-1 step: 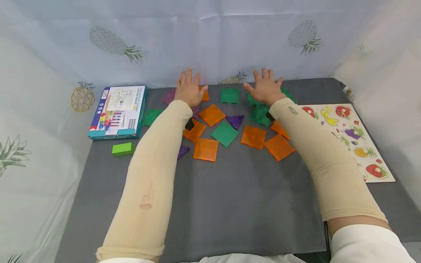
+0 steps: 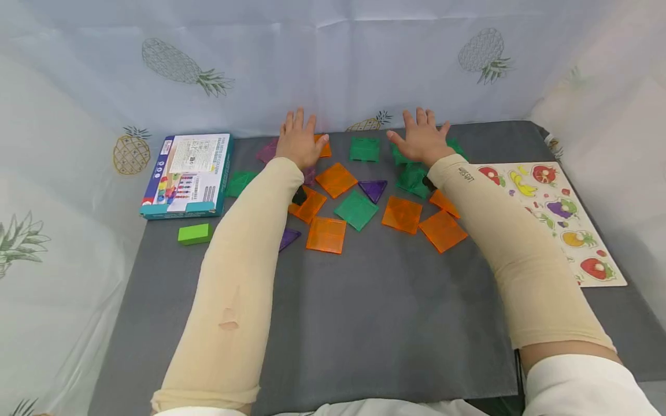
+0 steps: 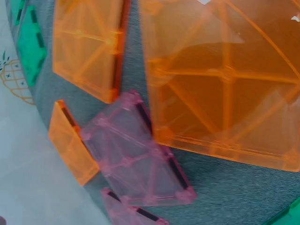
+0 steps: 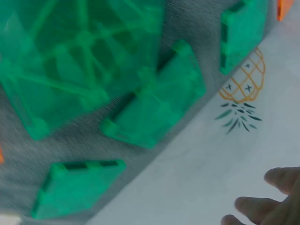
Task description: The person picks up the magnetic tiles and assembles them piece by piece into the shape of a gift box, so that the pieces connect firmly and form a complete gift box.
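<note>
Both hands reach to the far side of the dark grey table, fingers spread and straight. My left hand [image 2: 298, 141] is over a magenta tile [image 2: 267, 151] and beside a small visible part of an orange tile [image 2: 325, 147]; it holds nothing. My right hand [image 2: 422, 140] is above several translucent green tiles [image 2: 413, 180], also holding nothing. Whether either palm touches a tile cannot be seen. Close below the left wrist camera lie a large orange tile [image 3: 225, 108] and a magenta tile [image 3: 136, 157]. Fingertips [image 4: 260, 206] of the right hand show in its wrist view, near green tiles [image 4: 157, 101].
Orange square tiles [image 2: 326, 235], a green tile [image 2: 356, 210] and a purple triangle [image 2: 373, 190] lie between the arms. To the left are a boxed toy [image 2: 187, 173] and a lime block [image 2: 195, 234]. A fruit puzzle board [image 2: 567, 222] lies at right. A pineapple-print curtain [image 2: 333, 63] borders the table's back.
</note>
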The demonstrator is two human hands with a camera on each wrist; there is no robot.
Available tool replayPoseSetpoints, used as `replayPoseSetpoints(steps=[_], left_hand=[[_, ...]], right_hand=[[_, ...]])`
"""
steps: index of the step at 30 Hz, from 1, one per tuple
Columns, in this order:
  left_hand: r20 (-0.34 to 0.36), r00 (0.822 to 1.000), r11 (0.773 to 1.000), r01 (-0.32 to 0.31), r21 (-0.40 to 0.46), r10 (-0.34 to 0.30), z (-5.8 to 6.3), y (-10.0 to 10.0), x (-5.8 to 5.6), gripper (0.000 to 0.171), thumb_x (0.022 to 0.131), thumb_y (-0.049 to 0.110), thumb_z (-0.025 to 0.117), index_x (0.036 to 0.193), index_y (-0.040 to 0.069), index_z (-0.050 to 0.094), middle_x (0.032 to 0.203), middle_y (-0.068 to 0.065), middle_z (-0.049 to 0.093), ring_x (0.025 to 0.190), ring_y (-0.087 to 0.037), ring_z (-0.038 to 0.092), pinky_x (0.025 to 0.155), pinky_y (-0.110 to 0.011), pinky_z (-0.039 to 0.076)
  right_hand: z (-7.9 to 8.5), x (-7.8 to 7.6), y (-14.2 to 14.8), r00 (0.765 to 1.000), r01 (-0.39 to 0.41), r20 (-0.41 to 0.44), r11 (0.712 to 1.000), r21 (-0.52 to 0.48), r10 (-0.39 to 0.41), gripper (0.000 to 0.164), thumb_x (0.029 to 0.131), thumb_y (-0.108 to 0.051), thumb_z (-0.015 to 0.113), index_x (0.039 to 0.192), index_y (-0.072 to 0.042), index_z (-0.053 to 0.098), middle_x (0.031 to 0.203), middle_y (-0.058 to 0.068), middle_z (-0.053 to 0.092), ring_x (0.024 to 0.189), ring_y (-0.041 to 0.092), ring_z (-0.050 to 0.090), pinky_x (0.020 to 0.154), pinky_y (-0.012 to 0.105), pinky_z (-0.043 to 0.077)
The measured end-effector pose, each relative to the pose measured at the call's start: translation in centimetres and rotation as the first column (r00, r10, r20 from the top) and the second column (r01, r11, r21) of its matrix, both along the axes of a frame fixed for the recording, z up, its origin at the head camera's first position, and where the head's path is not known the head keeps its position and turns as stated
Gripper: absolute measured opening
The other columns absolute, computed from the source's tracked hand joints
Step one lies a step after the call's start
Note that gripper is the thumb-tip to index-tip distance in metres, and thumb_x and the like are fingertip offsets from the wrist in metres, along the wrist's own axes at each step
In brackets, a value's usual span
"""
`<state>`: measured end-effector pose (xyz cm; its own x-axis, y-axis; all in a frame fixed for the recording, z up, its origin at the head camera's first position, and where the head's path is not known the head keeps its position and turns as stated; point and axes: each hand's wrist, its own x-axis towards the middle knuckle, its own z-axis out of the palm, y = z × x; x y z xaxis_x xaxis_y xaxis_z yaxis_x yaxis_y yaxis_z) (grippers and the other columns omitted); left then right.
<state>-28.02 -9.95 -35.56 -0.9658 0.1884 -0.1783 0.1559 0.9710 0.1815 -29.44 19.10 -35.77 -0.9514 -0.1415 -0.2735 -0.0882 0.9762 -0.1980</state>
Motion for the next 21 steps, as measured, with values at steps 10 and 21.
replayPoseSetpoints(steps=[10,21], left_hand=[[0.052,0.847,0.849,0.528,0.023,-0.528,2.6,1.2,6.7,0.076,0.094,0.046,0.056,0.152,0.007,0.027,0.158,-0.018,0.020,0.147,-0.033,0.018,0.118,-0.045,0.021],[0.113,0.750,0.755,0.656,-0.004,-0.652,-3.0,-0.4,15.2,0.084,0.081,0.040,0.076,0.148,0.007,0.037,0.150,-0.020,0.038,0.139,-0.034,0.036,0.114,-0.043,0.032]], right_hand=[[0.3,5.9,-0.7,0.972,-0.196,-0.130,0.980,0.018,0.197,0.070,0.100,-0.050,0.039,0.150,-0.002,0.029,0.146,0.025,0.041,0.130,0.043,0.042,0.103,0.064,0.033],[-2.4,13.5,-0.9,0.899,-0.437,0.052,0.896,0.078,0.434,0.074,0.084,-0.047,0.070,0.143,-0.008,0.046,0.129,0.017,0.061,0.120,0.043,0.051,0.093,0.069,0.037]])
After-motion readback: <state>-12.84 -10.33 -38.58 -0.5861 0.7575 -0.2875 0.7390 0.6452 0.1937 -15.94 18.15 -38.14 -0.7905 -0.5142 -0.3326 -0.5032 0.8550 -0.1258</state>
